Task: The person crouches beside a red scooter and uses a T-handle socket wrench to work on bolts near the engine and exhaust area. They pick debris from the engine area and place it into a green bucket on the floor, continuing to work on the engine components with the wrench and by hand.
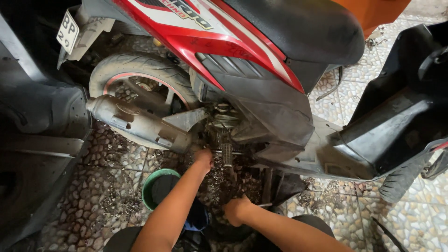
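Basically, both hands worked low at the engine area of a red-and-white scooter (242, 51), centre frame. Left hand (204, 157) was up against the grimy engine underside by the footpeg (227, 154), fingers curled on sth hidden, so grip can't be told for sure. Right hand (236, 210) sat lower centre, closed round a thin metal tool (266, 204), prob. a wrench. Green basin (156, 186) stood on the pebble floor (93, 196) lower left of centre, beside the left forearm, not directly under the hand, so any fluid could have missed it, imo. Exhaust (135, 122) lay just left of the left hand; if hot, burn risk. Tool could slip on the dirt.
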